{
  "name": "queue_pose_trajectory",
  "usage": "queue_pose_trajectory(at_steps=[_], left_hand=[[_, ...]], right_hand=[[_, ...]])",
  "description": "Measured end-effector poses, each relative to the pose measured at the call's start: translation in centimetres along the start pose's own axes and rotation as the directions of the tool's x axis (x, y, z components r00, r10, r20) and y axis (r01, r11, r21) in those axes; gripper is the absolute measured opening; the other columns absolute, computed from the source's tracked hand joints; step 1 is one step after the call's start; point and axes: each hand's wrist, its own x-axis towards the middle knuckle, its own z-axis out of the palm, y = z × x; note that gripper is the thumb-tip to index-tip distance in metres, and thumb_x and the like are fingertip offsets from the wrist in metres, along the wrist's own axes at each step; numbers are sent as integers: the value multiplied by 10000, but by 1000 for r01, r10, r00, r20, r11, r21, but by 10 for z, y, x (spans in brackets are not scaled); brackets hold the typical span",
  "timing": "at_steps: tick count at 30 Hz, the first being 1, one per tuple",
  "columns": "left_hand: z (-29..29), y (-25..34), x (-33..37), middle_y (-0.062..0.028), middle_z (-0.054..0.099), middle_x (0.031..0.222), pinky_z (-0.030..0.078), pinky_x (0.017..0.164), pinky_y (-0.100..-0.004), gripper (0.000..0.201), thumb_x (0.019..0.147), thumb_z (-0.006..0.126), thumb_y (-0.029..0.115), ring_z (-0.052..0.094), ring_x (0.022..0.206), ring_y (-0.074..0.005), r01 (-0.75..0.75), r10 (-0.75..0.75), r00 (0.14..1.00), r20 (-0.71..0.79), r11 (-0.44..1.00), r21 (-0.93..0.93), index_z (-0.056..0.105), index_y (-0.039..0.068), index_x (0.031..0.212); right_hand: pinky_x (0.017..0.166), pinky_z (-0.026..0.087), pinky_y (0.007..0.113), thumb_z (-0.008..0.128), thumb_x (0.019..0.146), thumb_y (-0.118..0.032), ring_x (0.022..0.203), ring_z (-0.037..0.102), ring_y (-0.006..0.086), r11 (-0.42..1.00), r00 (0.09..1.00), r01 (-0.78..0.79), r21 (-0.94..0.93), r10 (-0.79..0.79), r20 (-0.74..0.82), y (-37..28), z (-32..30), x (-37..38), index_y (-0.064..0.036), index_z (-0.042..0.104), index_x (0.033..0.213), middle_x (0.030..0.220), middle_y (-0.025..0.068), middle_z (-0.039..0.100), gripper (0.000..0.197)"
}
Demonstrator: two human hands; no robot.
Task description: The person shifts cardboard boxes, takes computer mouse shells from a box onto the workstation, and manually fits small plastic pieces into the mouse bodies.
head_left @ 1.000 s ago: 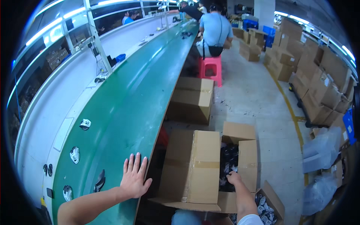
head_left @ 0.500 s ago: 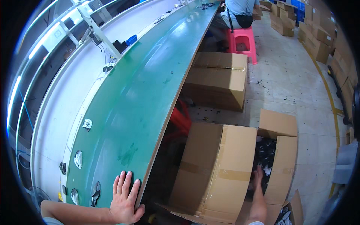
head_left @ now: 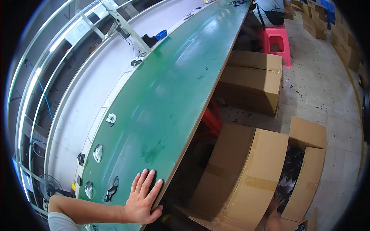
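Observation:
My left hand (head_left: pixel 144 198) lies flat near the edge of a long green-topped bench (head_left: pixel 162 115), fingers spread and holding nothing. To its left lies a curved black part (head_left: pixel 111 188), with a silvery part (head_left: pixel 88 189) beyond it. My right hand (head_left: pixel 275 204) reaches down into an opened cardboard box (head_left: pixel 266 154) on the floor to the right of the bench. Its fingers look apart over dark, shiny contents (head_left: pixel 291 165); shadow and the box partly hide it, and no held thing shows.
White curved parts (head_left: pixel 98 153) sit along the bench's left side. A closed carton (head_left: pixel 250 77) stands farther along the floor, before a pink stool (head_left: pixel 276 44) with a seated person. More cartons (head_left: pixel 314 23) stack at far right. A blue bin (head_left: pixel 161 35) is on the bench's far side.
The view has swung left, shifting the scene rightward. My right hand has moved lower in the box, nearer its front end. My left hand stays flat on the bench.

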Motion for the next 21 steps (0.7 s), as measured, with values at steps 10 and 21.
queue_pose_trajectory(at_steps=[10, 21], left_hand=[[-2, 2, 0, -355, 298, 1655, 174, 1267, -652, 977, 735, 754, 312, 260, 1543, -572, 3, -3, 1000, -13, 1000, -20, 414, 15, 1602], [-2, 1, 0, -333, 301, 1664, 176, 1275, -641, 967, 735, 751, 290, 261, 1552, -549, 3, -4, 1000, -30, 999, -46, 418, 41, 1608]], right_hand=[[1183, 417, 512, 614, 1019, -518, 1428, 504, 477, 1000, 992, -7, 30, 3, 128, 9, -25, -19, -61, 143, 1692, 1503, 310, 557, 940], [1157, 445, 523, 610, 1021, -512, 1388, 539, 495, 998, 964, -34, 55, 19, 266, 36, -40, -48, -53, 111, 1691, 1464, 325, 584, 953]])
